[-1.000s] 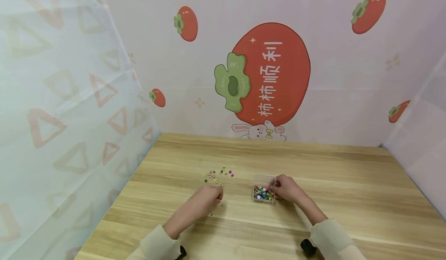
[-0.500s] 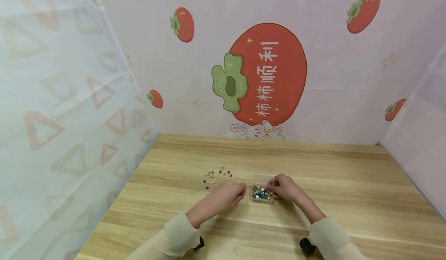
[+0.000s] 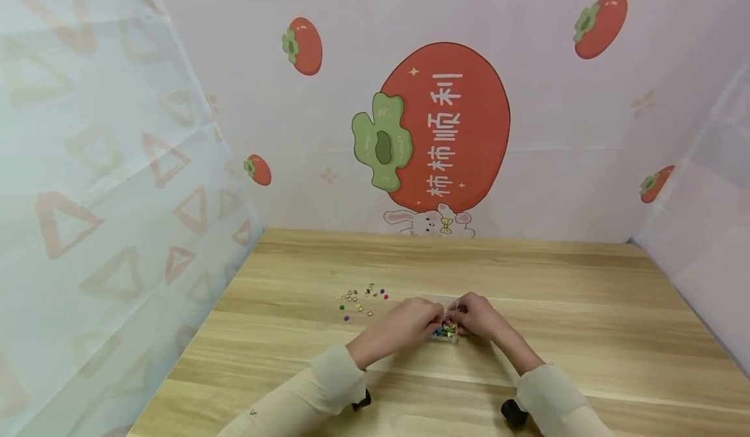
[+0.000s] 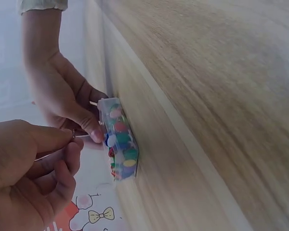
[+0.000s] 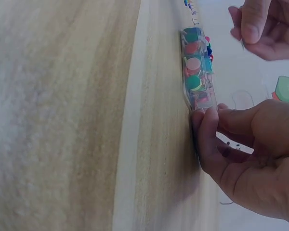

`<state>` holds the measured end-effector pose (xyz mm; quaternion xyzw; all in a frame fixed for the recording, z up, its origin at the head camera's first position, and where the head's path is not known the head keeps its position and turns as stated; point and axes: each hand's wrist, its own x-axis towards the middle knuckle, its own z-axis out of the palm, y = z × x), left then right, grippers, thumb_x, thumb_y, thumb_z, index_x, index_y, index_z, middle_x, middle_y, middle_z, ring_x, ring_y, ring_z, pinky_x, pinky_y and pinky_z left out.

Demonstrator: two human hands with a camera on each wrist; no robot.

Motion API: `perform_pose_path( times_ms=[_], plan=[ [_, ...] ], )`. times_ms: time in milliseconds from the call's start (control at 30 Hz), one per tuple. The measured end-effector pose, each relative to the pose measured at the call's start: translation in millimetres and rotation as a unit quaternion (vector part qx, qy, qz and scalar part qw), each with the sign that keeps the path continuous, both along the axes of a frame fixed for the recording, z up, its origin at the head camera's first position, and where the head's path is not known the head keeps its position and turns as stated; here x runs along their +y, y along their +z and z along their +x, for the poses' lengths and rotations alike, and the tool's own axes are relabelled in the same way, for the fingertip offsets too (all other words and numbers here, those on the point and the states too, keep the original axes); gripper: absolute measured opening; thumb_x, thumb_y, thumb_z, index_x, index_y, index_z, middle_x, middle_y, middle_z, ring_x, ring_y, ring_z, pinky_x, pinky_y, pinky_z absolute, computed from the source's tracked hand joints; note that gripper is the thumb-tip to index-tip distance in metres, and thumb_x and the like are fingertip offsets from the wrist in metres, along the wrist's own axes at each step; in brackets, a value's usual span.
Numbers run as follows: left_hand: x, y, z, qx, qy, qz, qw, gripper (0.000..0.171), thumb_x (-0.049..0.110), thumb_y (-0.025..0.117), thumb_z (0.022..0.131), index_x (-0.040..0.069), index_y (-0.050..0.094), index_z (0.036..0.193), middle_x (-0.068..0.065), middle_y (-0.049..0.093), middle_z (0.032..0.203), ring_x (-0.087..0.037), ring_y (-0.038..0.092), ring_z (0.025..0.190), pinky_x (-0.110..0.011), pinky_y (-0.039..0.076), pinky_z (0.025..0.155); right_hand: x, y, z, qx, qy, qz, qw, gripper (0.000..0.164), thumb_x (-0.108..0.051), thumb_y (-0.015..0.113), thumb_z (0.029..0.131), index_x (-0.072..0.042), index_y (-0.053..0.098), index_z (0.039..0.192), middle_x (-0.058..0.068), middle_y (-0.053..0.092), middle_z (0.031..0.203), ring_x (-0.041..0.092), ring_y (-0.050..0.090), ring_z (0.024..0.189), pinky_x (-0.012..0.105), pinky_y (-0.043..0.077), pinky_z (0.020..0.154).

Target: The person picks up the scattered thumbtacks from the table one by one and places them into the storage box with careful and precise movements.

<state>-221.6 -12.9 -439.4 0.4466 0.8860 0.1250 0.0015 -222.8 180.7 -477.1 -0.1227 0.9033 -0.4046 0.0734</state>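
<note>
A small clear plastic box [image 4: 119, 149] full of colourful round-headed thumbtacks stands on the table, its lid raised at the back. My right hand [image 3: 477, 314] grips the box's right end between thumb and fingers, as the right wrist view shows. Just over the left part of the box is my left hand [image 3: 410, 320], thumb and forefinger pinching a tiny thumbtack [image 4: 73, 135]. Most of that tack is hidden by the fingertips. In the head view the left hand covers part of the box.
Several loose thumbtacks lie scattered on the wooden table [image 3: 527, 287] to the left, among them a purple tack [image 3: 346, 318] and a green tack [image 3: 342, 307]. A printed cloth wall [image 3: 310, 196] rises behind the table's far edge.
My left hand has moved right from beside the scattered tacks to over the box. The right hand has stayed at the box's right end. The head view has shifted slightly.
</note>
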Motion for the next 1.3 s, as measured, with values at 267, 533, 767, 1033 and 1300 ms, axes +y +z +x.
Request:
perform_pose_path(
  times_ms=[267,533,767,1033,1300],
  plan=[
    [12.2,-6.5,-4.9,0.008,-0.016,0.015,0.9997,0.005,0.011,0.062,0.092,0.011,0.067,0.092,0.004,0.067,0.082,0.001,0.051,0.066,-0.012,0.044,0.059,-1.1,-0.7,-1.3,0.009,-0.001,0.001,1.0,0.011,-0.002,0.061,0.089,-0.001,0.071,0.084,0.004,0.061,0.057,0.008,0.053,0.047,0.019,0.043,0.046],
    [9.2,-4.7,-5.8,0.011,-0.002,0.035,0.9993,0.005,0.009,0.061,0.092,0.011,0.066,0.093,0.003,0.068,0.083,0.0,0.053,0.067,-0.012,0.045,0.058,-5.1,-0.4,-4.9,0.022,-0.01,0.029,0.999,0.013,-0.006,0.063,0.088,-0.005,0.07,0.077,0.003,0.061,0.055,0.009,0.052,0.046,0.023,0.043,0.047],
    [-16.6,5.9,-6.9,0.021,0.023,0.062,0.9976,0.006,0.01,0.061,0.09,0.01,0.066,0.094,0.002,0.067,0.076,-0.001,0.05,0.059,-0.014,0.042,0.052,-5.4,-4.0,-5.9,0.003,-0.025,0.022,0.999,0.012,-0.007,0.063,0.09,-0.004,0.073,0.086,0.002,0.065,0.062,0.007,0.053,0.048,0.023,0.046,0.047],
    [-54.0,13.2,-4.7,0.004,0.053,0.082,0.9952,0.013,0.006,0.061,0.089,0.005,0.064,0.102,-0.001,0.068,0.074,0.0,0.051,0.057,-0.014,0.043,0.049,-6.3,-3.2,-3.1,-0.002,-0.042,0.023,0.999,0.011,-0.006,0.063,0.09,-0.003,0.073,0.087,0.002,0.065,0.064,0.008,0.053,0.047,0.02,0.045,0.045],
    [-92.9,13.4,-1.0,-0.003,0.074,0.091,0.9931,0.009,0.003,0.062,0.089,0.005,0.064,0.097,-0.003,0.07,0.075,-0.003,0.056,0.061,-0.034,0.057,0.069,-5.7,1.5,-1.9,0.0,-0.029,0.011,1.0,0.013,-0.007,0.061,0.091,-0.003,0.073,0.09,0.003,0.065,0.063,0.008,0.054,0.047,0.019,0.044,0.044]
  ],
)
